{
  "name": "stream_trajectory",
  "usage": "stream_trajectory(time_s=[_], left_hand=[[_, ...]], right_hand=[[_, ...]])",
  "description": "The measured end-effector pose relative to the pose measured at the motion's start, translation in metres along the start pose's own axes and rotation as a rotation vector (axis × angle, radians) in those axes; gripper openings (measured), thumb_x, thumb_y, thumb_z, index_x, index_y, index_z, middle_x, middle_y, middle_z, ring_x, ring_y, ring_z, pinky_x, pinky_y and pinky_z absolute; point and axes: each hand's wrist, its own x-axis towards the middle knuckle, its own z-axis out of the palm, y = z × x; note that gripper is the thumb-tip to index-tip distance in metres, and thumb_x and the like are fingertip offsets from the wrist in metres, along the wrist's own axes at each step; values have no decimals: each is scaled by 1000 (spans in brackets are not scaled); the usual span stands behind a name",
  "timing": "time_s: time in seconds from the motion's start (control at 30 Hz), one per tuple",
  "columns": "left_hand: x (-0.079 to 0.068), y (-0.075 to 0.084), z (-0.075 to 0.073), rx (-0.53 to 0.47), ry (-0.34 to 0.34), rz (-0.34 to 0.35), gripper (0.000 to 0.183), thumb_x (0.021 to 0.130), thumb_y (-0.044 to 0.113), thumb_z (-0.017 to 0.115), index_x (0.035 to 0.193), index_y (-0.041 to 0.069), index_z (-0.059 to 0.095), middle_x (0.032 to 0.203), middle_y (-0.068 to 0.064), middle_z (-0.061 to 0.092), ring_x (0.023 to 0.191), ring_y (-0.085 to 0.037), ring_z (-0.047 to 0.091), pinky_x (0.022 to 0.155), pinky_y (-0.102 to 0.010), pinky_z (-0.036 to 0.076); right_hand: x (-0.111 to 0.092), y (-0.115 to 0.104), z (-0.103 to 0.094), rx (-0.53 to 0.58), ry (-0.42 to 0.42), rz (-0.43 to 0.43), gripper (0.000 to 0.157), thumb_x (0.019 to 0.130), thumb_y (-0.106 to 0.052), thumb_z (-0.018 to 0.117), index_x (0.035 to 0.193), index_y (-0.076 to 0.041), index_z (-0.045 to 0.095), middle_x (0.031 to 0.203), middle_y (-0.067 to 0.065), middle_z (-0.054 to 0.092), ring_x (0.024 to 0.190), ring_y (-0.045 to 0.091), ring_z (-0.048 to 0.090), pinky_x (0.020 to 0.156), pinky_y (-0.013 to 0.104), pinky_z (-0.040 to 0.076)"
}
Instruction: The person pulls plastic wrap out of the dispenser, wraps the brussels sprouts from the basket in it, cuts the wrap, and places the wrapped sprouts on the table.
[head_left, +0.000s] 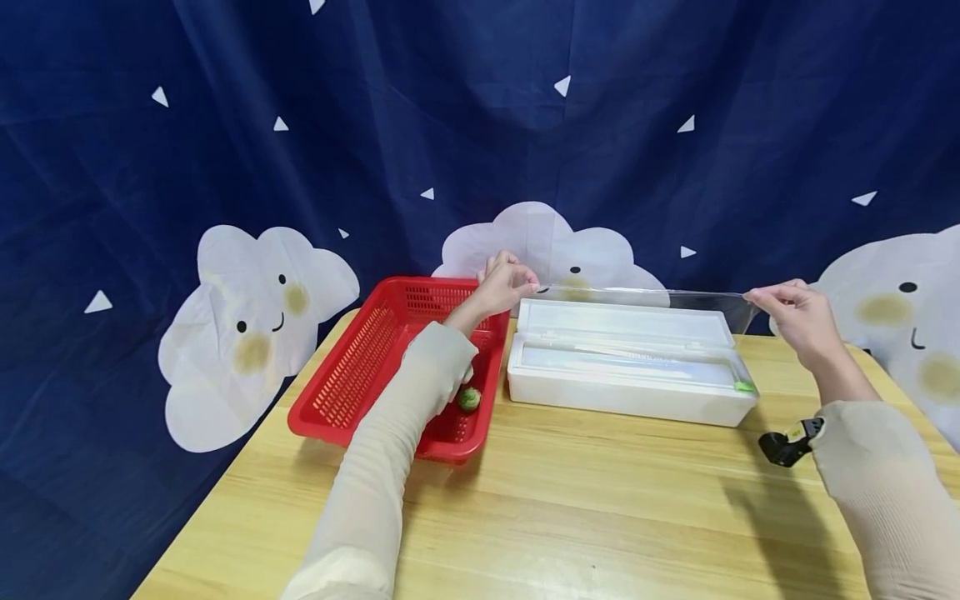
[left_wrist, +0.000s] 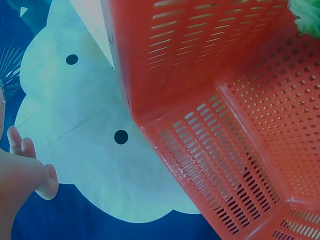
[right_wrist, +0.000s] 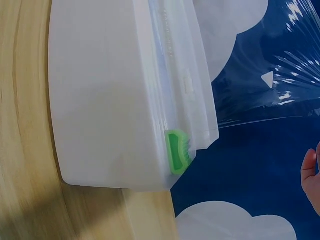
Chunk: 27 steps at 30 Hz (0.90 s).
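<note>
Two hands share one sheet of clear film (head_left: 708,307): the left hand (head_left: 501,287) pinches it at the left end of its upper edge, the right hand (head_left: 798,317) at the other end, the fingers of each brought together on the plastic with little or no gap. The edge between them is the relation that seems to matter most — it spans left to right beyond the far side of the white box (head_left: 630,396), roughly in line with the box's long axis, and its right end sits slightly lower in the head view. The film hangs from that edge behind the raised lid (head_left: 622,321); where it goes lower down is hidden. The box itself lies on the tabletop (head_left: 592,517) between the hands and the wearer, its opening nearer to the body than the film. At its right end is a green slider (head_left: 744,387), and the right hand is the nearer one to it. The left hand is by the far right corner of the red basket (head_left: 330,400) — well apart from the small green ball (head_left: 469,399) inside, which lies toward the basket's near end.
</note>
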Motion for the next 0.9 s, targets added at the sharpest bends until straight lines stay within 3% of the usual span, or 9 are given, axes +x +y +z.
stream_trajectory(time_s=[0.33,0.63,0.9], left_hand=[[1,3,-5,12,7,-1,15,88,22,60,92,11,68,109,-6,41,112,-20,29,92,-44,18],[4,7,-8,29,13,-11,16,88,24,59,91,12,68,109,-5,40,112,-20,29,90,-42,19],[6,11,-12,34,14,-8,16,88,25,59,92,11,68,110,-6,40,111,-21,30,91,-43,19]], right_hand=[[3,-2,0,20,29,-42,28,90,-13,56,78,-37,67,80,-16,46,80,-3,40,67,7,32],[7,-6,-3,-9,26,-6,26,91,-18,55,79,-40,65,83,-17,44,81,-4,39,68,8,30],[11,-8,-5,-5,27,-41,24,91,-18,55,81,-35,68,82,-19,46,82,-4,40,68,8,31]])
